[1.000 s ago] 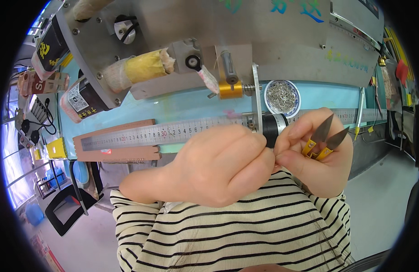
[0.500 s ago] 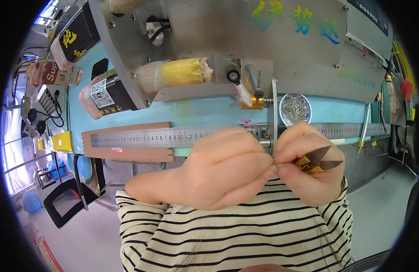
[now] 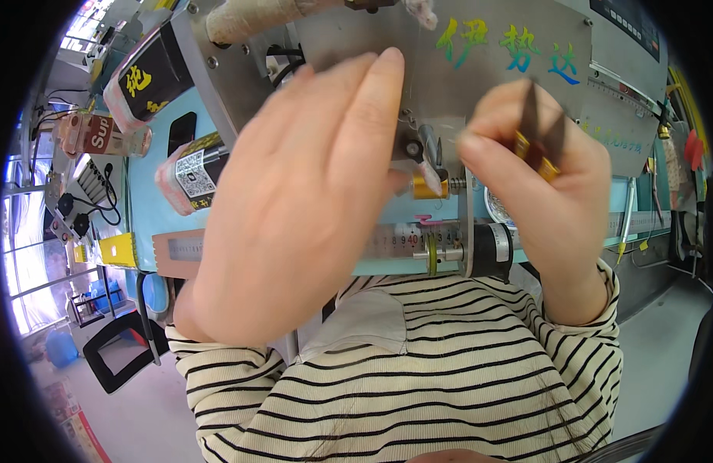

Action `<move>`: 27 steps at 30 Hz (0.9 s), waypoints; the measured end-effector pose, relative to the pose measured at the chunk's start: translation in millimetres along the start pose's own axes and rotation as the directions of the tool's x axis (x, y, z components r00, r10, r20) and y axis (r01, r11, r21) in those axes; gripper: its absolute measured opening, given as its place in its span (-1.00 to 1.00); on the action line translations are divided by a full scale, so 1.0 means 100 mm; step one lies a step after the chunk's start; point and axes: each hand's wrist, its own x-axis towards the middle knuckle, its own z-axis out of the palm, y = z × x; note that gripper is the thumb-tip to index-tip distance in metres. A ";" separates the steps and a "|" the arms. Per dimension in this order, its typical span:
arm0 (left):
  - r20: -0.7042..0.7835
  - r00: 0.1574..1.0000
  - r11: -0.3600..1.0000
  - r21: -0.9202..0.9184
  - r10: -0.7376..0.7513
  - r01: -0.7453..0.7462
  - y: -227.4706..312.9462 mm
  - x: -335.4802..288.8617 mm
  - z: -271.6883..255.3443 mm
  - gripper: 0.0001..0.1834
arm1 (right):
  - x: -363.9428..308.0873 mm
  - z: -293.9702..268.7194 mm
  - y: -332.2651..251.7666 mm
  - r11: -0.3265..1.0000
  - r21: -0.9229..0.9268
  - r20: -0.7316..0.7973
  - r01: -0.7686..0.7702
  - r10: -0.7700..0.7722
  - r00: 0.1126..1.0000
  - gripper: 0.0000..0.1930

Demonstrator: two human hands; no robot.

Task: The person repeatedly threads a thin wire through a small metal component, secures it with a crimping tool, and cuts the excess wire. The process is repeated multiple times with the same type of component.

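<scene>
My left hand [image 3: 294, 193] is raised in front of the metal machine [image 3: 318, 31], back toward me and slightly blurred. Its fingers stretch upward, and the thumb tip shows apart from them, near a gold spool [image 3: 427, 187]. It covers part of the steel ruler [image 3: 395, 239]. My right hand [image 3: 553, 208] is lifted at the right, closed round small gold-handled thread snips [image 3: 535, 147] with dark blades pointing up. Thumb and forefinger meet near the machine's front plate; anything pinched there is too small to make out. A round bowl [image 3: 491, 207] of small metal pieces is mostly hidden behind this hand.
A black cylinder [image 3: 491, 247] and a green-rimmed wheel [image 3: 432, 253] are mounted at the table's near edge. Black-wrapped blocks [image 3: 190, 174], a phone [image 3: 182, 133] and a yellow box [image 3: 117, 249] lie at the left. A black-framed chair [image 3: 125, 351] stands below.
My hands have come apart from their meeting point and risen. The left swung up and left over the machine; the right went up with the snips. The wheel and cylinder are now uncovered.
</scene>
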 end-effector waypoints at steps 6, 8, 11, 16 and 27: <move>-0.010 0.997 0.998 0.005 0.071 -0.070 -0.05 0.11 0.02 -0.47 | 0.18 0.10 0.08 0.999 -0.035 0.033 0.013 -0.012 0.999 -0.95; -0.046 0.995 0.996 0.004 0.089 -0.089 -0.08 0.10 0.05 -0.49 | 0.21 0.08 0.08 0.998 -0.064 0.067 0.005 0.000 0.998 -0.94; -0.063 0.994 0.996 0.000 0.091 -0.091 -0.10 0.07 0.08 -0.47 | 0.29 0.04 0.07 0.979 0.007 0.140 -0.205 0.202 0.969 -0.91; 0.000 1.000 0.991 -0.132 -0.015 0.015 -0.06 0.04 0.05 -0.44 | 0.42 0.01 0.04 0.939 0.010 0.224 -0.345 0.334 0.915 -0.93; 0.099 0.995 0.938 -0.347 0.015 0.021 -0.03 0.03 0.01 -0.45 | 0.47 0.01 0.03 0.907 0.080 0.315 -0.412 0.370 0.874 -0.90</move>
